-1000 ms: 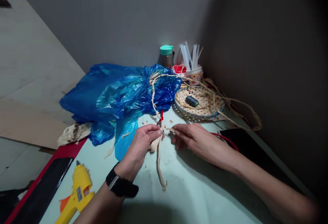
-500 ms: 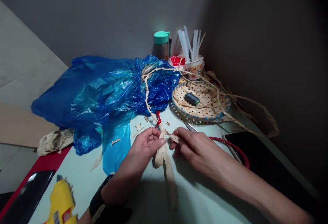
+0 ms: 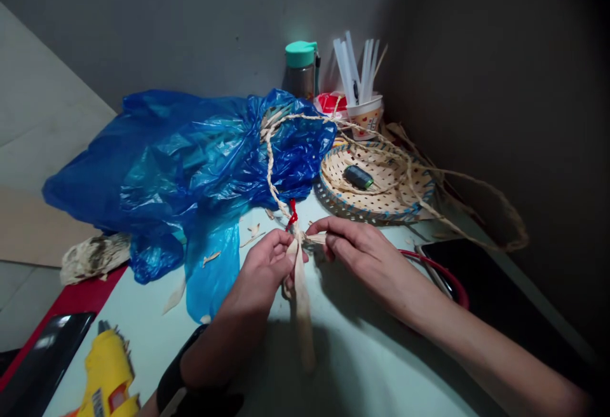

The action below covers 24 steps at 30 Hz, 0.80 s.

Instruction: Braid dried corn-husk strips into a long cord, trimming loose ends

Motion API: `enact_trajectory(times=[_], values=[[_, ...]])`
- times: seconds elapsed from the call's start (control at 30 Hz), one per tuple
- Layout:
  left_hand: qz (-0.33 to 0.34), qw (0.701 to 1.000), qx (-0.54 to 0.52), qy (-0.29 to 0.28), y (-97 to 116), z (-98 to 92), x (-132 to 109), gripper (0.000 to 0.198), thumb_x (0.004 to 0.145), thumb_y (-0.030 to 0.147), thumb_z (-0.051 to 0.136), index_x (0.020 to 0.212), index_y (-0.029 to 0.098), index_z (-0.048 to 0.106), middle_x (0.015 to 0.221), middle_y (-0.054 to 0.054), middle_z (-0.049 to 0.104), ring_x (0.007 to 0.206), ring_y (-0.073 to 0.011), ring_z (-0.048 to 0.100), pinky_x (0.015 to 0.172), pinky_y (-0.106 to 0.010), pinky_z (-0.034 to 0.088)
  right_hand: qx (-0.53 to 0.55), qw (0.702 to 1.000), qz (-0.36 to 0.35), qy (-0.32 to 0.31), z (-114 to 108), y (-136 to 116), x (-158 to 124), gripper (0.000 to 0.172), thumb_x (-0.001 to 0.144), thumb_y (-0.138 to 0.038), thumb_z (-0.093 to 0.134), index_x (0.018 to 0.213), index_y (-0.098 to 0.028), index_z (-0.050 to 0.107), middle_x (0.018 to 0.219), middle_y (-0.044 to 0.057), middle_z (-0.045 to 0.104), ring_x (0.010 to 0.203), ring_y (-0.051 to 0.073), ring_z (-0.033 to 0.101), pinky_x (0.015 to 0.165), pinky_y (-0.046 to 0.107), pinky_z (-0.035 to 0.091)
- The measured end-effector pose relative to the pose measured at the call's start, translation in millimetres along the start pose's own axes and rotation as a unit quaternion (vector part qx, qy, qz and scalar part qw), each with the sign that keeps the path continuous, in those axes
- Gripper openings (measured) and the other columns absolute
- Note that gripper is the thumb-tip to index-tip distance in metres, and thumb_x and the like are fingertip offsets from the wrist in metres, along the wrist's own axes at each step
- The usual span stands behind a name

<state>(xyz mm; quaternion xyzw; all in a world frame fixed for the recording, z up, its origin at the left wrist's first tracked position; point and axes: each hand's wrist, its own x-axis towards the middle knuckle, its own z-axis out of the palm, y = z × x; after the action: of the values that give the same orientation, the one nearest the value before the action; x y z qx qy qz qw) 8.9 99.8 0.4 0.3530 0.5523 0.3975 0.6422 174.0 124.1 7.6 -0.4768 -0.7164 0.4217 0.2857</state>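
A pale braided cord curves down from the blue bag's mouth to a red tie, below which loose flat fibre strips hang toward me. My left hand pinches the strips just under the tie, thumb on top. Right of it, my right hand has its fingers closed on one strip, which runs sideways from the cord's end. The cord's far part loops over a round woven tray holding a dark thread spool.
A blue plastic bag covers the table's back left. A yellow glue gun and a black phone lie front left. Behind stand a green-lidded bottle and a cup of sticks. Red-handled scissors lie at right.
The view has shifted slightly. My right hand's index finger has moved nearer the cord's end, and the strips hang differently below my left hand, with the loop now mostly behind its fingers.
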Motion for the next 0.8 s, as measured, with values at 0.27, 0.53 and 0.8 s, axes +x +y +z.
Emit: enact_trajectory(times=[0.27, 0.53, 0.8], values=[[-0.051, 0.996, -0.076, 0.011, 2, -1.2, -1, 0.031, 0.074, 0.045, 0.064, 0.071, 0.016, 0.052, 0.054, 0.006, 0.046, 0.035, -0.0010, 0.024, 0.035, -0.016, 0.012, -0.116, 0.987, -0.101, -0.039, 8, -5, -8, 0.033, 0.087, -0.011, 0.041, 0.105, -0.022, 0.066, 0.083, 0.003, 0.068, 0.074, 0.016, 0.061, 0.067, 0.024, 0.040], [-0.061, 0.997, -0.011, 0.055, 2, 2.8, -2, 0.023, 0.067, 0.033, 0.070, 0.077, 0.015, 0.061, 0.063, 0.002, 0.060, 0.046, -0.0062, 0.050, 0.042, -0.016, 0.034, -0.154, 0.985, -0.040, -0.065, 0, -6, -12, 0.026, 0.089, -0.015, 0.043, 0.094, -0.021, 0.067, 0.078, 0.003, 0.069, 0.068, 0.015, 0.061, 0.063, 0.022, 0.039], [0.033, 0.993, 0.067, 0.091, -2, 5.4, 1, 0.015, 0.064, 0.025, 0.067, 0.074, 0.014, 0.063, 0.068, -0.003, 0.067, 0.069, -0.0150, 0.061, 0.066, -0.023, 0.045, -0.194, 0.976, 0.039, -0.092, -3, -2, -7, 0.022, 0.089, -0.019, 0.045, 0.083, -0.018, 0.065, 0.065, 0.004, 0.061, 0.057, 0.014, 0.053, 0.057, 0.023, 0.031]])
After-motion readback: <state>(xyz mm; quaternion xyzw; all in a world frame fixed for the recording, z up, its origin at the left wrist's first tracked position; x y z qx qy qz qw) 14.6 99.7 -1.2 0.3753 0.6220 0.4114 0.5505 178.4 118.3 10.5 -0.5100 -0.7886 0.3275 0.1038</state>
